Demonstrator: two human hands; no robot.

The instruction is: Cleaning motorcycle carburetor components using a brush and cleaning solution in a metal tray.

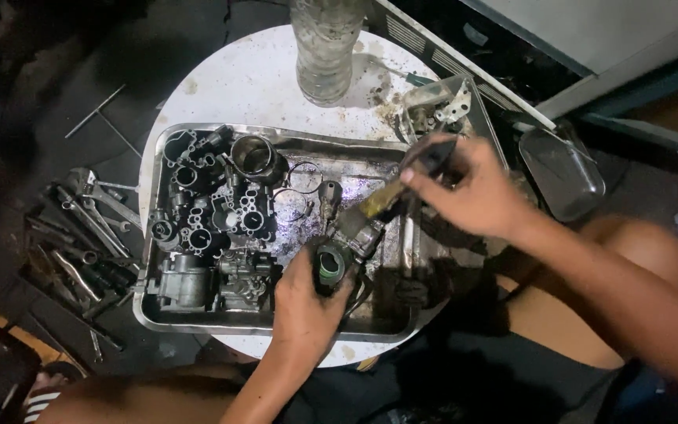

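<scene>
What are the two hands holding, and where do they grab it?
The left hand grips a small metal engine part around its lower body. The right hand holds a brush by its handle end.

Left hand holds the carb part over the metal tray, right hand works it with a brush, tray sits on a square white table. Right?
Not quite: the head view shows the white table is round, not square. The rest stands: the left hand holds the carburetor part over the metal tray, and the right hand works it with a brush.
</scene>
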